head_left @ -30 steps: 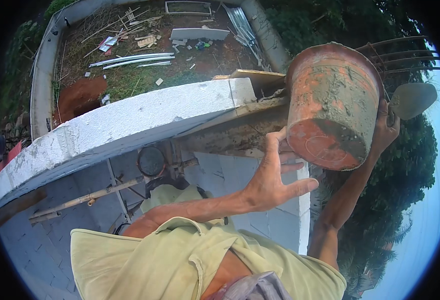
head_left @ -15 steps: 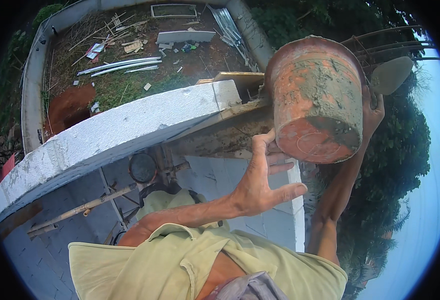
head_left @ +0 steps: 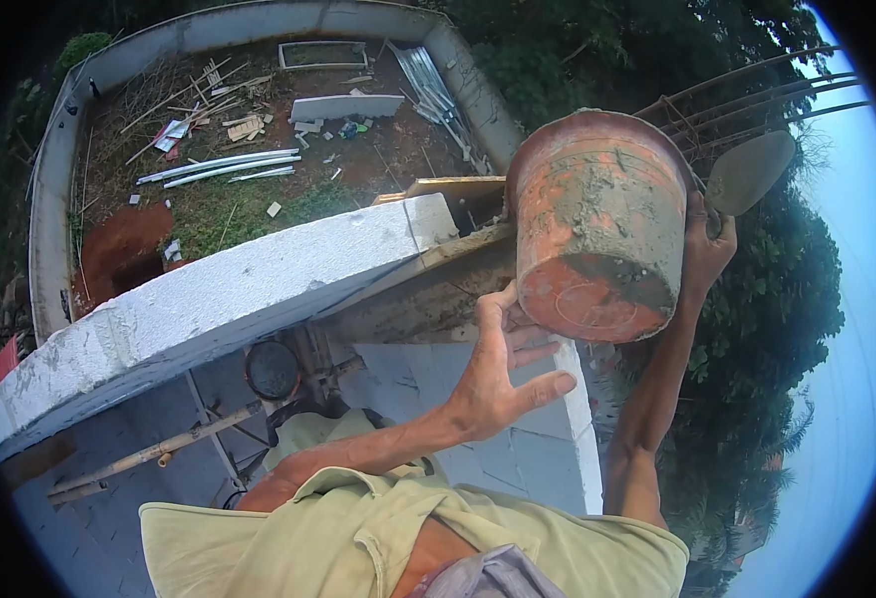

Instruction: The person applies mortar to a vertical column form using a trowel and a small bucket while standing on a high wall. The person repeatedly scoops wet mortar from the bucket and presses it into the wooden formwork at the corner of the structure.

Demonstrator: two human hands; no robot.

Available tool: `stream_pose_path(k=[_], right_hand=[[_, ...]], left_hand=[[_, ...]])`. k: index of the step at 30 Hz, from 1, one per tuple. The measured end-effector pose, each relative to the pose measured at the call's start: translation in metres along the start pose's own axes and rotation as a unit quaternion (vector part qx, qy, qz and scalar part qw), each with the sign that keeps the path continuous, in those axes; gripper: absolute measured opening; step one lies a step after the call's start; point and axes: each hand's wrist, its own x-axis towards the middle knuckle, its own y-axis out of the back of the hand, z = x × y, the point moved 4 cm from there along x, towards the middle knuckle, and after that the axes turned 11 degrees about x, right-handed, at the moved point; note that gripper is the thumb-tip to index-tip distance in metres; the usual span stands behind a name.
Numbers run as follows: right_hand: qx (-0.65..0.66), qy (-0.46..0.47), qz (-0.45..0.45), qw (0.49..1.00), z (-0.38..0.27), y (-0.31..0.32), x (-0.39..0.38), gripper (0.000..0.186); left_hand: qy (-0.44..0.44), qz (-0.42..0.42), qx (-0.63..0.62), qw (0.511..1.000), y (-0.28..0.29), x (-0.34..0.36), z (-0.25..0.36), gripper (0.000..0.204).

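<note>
An orange bucket, crusted with grey mortar, is held tipped at the wall's corner; its round base faces me and its mouth points away. What is inside is hidden. My right hand is up against the bucket's right side, its fingers closed around a trowel whose grey blade sticks out to the right. Part of that grip is hidden behind the bucket. Below the base on the left is my left hand, thumb spread wide and fingers stretched, the fingertips at the bucket's lower edge.
A white block wall curves along the left, with wooden boards at its corner. Steel bars jut out behind the bucket. Lower down are a bamboo pole and a round mortar container.
The whole view has shifted slightly, so bucket, trowel and hands sit a little farther left and lower. The bucket stays tipped, with both hands placed much as before.
</note>
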Motion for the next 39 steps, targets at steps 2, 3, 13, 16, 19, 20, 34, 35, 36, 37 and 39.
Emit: stream_pose_path(k=[2, 3, 13, 16, 19, 20, 34, 35, 36, 37, 39], right_hand=[[0.020, 0.012, 0.015, 1.000, -0.011, 0.003, -0.004, 0.028], [0.030, 0.011, 0.031, 0.999, -0.016, 0.007, -0.010, 0.030], [0.047, -0.010, -0.031, 0.998, -0.003, -0.018, 0.006, 0.027], [0.056, 0.041, 0.021, 0.997, -0.022, 0.000, -0.015, 0.026], [-0.002, 0.018, -0.030, 0.999, -0.014, -0.005, -0.002, 0.027], [-0.031, 0.014, -0.035, 0.999, -0.009, -0.004, -0.005, 0.028], [0.369, -0.164, -0.101, 0.909, -0.104, 0.031, -0.040, 0.028], [0.434, -0.163, -0.125, 0.877, -0.113, 0.031, -0.037, 0.027], [0.498, -0.159, -0.151, 0.839, -0.123, 0.034, -0.036, 0.026], [0.507, -0.162, -0.144, 0.834, -0.128, 0.038, -0.038, 0.026], [0.569, -0.159, -0.197, 0.783, -0.138, 0.038, -0.042, 0.027]], left_hand=[[-0.005, 0.007, -0.009, 1.000, 0.003, 0.004, -0.006, 0.110], [0.006, 0.011, -0.021, 1.000, 0.004, 0.000, -0.008, 0.109], [-0.013, -0.012, 0.027, 0.999, 0.006, 0.001, 0.009, 0.111], [0.000, 0.023, 0.010, 1.000, 0.014, 0.001, 0.001, 0.112], [-0.008, 0.020, 0.028, 0.999, 0.014, 0.008, 0.001, 0.111], [-0.003, 0.012, 0.026, 1.000, 0.008, -0.001, -0.003, 0.111], [0.028, 0.067, -0.009, 0.997, 0.041, -0.025, -0.002, 0.079], [0.034, 0.063, 0.002, 0.997, 0.050, -0.036, -0.010, 0.079], [0.040, 0.109, -0.041, 0.992, 0.075, -0.053, -0.027, 0.075], [0.044, 0.158, -0.083, 0.983, 0.101, -0.070, -0.040, 0.072], [0.028, 0.156, -0.059, 0.986, 0.142, -0.101, -0.051, 0.064]])
